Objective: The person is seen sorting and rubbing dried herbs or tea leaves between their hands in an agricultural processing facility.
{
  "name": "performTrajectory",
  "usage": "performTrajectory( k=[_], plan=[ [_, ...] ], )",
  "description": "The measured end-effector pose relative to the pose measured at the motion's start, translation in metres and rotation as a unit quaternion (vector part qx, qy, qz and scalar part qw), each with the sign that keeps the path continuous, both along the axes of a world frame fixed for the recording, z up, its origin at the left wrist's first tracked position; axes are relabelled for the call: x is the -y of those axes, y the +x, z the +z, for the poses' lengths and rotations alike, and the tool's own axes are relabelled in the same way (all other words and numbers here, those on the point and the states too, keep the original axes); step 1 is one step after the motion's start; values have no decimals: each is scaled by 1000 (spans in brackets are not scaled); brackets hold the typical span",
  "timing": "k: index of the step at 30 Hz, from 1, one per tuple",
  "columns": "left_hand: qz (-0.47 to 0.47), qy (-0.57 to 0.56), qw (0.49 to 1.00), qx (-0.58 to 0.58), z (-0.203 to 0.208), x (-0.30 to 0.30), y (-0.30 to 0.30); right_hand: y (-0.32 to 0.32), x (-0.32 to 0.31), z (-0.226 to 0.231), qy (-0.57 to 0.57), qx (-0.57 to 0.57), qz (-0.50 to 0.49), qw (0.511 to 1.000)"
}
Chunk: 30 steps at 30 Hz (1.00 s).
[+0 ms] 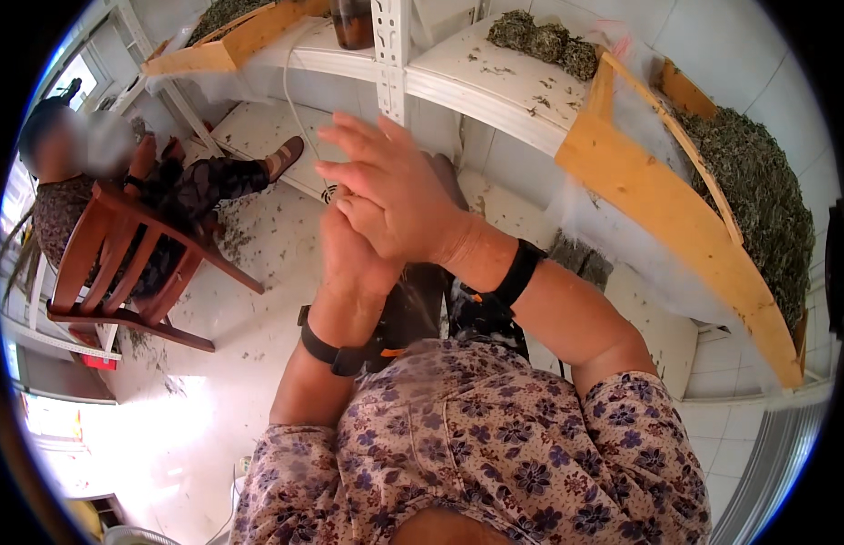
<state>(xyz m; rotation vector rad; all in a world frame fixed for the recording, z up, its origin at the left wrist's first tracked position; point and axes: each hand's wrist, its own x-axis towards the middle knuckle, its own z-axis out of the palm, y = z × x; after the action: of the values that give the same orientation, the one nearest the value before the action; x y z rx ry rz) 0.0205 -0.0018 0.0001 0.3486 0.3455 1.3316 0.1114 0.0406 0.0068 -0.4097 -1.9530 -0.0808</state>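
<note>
In front of my chest, my two hands meet above the floor. My right hand [399, 186] lies across the left one, its fingers stretched out and apart, with nothing seen in them. Palm and wrist of my left hand [354, 250] show below it. The left fingers are mostly hidden behind the right hand, so I cannot tell how they are bent or whether anything is between the palms. A black band [517, 272] circles my right forearm, and another dark band [331, 350] is round my left wrist.
At right, a wooden-framed tray [658, 195] holds a heap of dried herbs [754, 182] on a white shelf [476, 77]. More herb clumps [545, 44] lie on that shelf. At left, another person [63, 200] sits on a brown wooden chair [131, 263]. Herb bits litter the pale floor [231, 363].
</note>
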Motion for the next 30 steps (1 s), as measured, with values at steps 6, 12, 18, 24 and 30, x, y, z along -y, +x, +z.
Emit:
performTrajectory(
  k=[6, 12, 18, 24, 30],
  plan=[
    [110, 218, 951, -189, -59, -2, -15, 3, 26, 1, -67, 98, -31, 992],
    [143, 237, 937, -211, -45, -4, -10, -16, 34, -2, -31, 6, 37, 999],
    [21, 176, 979, -103, -21, 1, -1, -11, 23, -2, -90, -74, 78, 990],
    [-61, 182, 981, -29, -11, -1, 1, -8, 20, -7, -49, -138, 121, 982],
    [-61, 172, 983, -8, -12, 3, -1, -8, 40, 2, -86, -29, -2, 996]
  ],
)
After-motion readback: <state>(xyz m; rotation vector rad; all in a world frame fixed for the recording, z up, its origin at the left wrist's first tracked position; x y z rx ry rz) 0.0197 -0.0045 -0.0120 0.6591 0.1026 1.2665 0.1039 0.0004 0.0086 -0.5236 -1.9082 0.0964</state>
